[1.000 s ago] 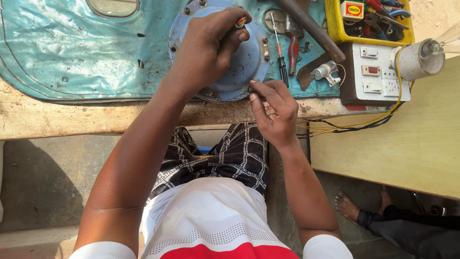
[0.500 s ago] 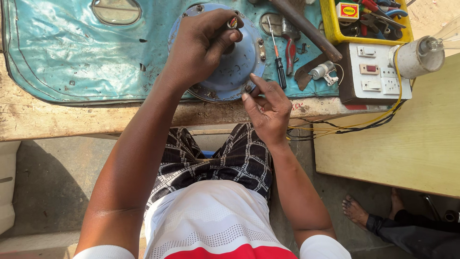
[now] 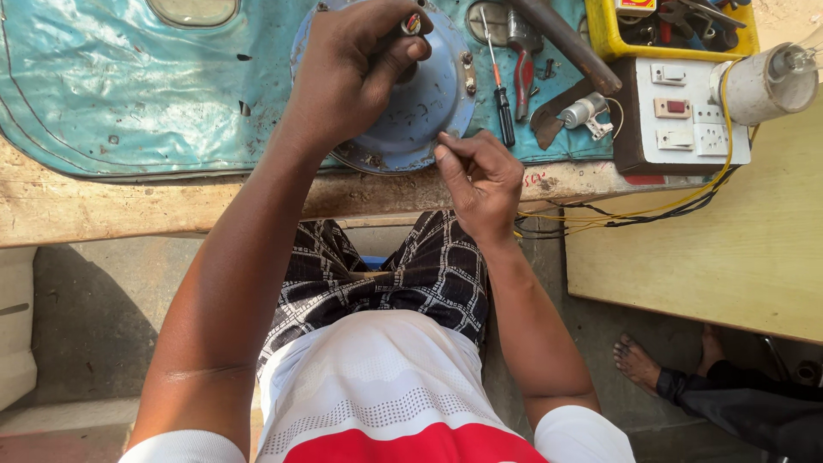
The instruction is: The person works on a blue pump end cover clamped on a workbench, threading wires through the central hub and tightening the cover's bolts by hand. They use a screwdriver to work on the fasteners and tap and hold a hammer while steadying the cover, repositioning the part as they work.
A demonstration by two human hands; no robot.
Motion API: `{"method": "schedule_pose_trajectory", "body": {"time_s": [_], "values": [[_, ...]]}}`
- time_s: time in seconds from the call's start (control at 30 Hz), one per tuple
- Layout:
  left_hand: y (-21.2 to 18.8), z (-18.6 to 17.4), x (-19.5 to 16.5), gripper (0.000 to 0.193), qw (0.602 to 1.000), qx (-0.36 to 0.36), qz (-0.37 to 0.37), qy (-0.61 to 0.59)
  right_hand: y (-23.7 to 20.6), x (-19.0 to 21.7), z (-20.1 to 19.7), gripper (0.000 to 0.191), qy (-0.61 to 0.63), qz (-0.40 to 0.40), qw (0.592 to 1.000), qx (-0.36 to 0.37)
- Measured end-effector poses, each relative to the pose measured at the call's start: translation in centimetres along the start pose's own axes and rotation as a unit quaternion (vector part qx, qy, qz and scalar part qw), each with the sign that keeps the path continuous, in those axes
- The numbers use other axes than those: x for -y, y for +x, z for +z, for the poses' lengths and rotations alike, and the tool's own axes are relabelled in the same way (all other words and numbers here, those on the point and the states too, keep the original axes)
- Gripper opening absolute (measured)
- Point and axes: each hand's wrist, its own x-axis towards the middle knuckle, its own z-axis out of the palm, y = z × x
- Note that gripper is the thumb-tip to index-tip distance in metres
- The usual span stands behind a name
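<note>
One round blue fan motor housing (image 3: 420, 103) lies flat on the desk (image 3: 103, 206), its near rim close to the desk's front edge. The left hand (image 3: 351, 64) rests on top, fingers closed around a small dark part with coloured wire ends (image 3: 412, 23). The right hand (image 3: 480, 176) pinches narrow at the housing's near rim. One screwdriver (image 3: 495, 77) and one red-handled pliers (image 3: 522, 73) lie lengthwise just right; a switch box (image 3: 677, 111) crowds that side.

Left of the blue motor housing (image 3: 411, 103) the teal mat (image 3: 129, 86) lies open; right, screwdriver (image 3: 495, 77), pliers (image 3: 523, 73) and switchboard (image 3: 681, 111) crowd.
</note>
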Motion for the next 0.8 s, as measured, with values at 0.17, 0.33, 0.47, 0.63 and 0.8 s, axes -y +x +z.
{"method": "schedule_pose_trajectory", "body": {"time_s": [0.17, 0.33, 0.47, 0.63, 0.8], "values": [[0.3, -0.2, -0.1, 0.012, 1.0, 0.001, 0.015, 0.026, 0.4, -1.1, -0.4, 0.027, 0.058, 0.044, 0.997, 0.024], [0.3, -0.1, -0.3, 0.011, 1.0, -0.005, 0.003, 0.01, 0.4, -1.5, -0.5, 0.012, 0.053, 0.001, 0.998, 0.021], [0.3, -0.1, -0.3, 0.01, 1.0, -0.006, 0.006, 0.016, 0.8, -1.3, -0.8, 0.02, 0.076, 0.051, 0.996, 0.02], [0.3, -0.1, -0.4, 0.011, 0.999, -0.011, 0.012, 0.032, 1.0, -1.1, -0.7, 0.01, 0.082, 0.033, 0.995, 0.037], [0.4, -0.2, -0.5, 0.012, 0.999, -0.003, 0.008, 0.04, 1.0, -1.1, -0.6, 0.012, 0.123, 0.055, 0.991, 0.009]]}}
